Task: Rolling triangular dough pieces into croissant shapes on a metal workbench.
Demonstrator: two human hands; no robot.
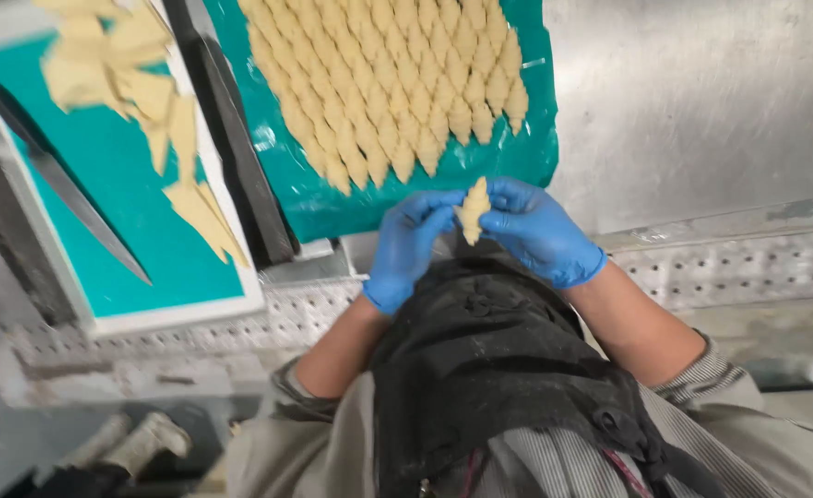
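- Stainless steel table (701, 101) fills the background, dull and scuffed, with a perforated metal ledge along its near edge.
- I see the rolled dough piece (472, 210) held up between both hands, just above the near edge of the teal sheet (305, 198), close to my chest.
- My left hand (409, 249), in a blue glove, has its fingers (436, 207) closed lightly on the left side of the piece; my right hand (537, 231), also gloved, pinches the right side. Both grips are nearly shut, with only the dough between them.
- I judge the piece light, soft and easily squashed; its ridges would flatten under a hard pinch. It looks best held at the thicker middle with fingertips, not by the thin pointed ends.
- Beyond it, many shaped dough pieces (388, 78) lie in tight slanted rows on the teal sheet, touching one another.
- To the left, a white-rimmed tray with a teal liner (130, 221) carries flat dough triangles (148, 101), loosely piled, and a long knife (74, 198) lying diagonally.
- A dark apron covers my front below the hands.
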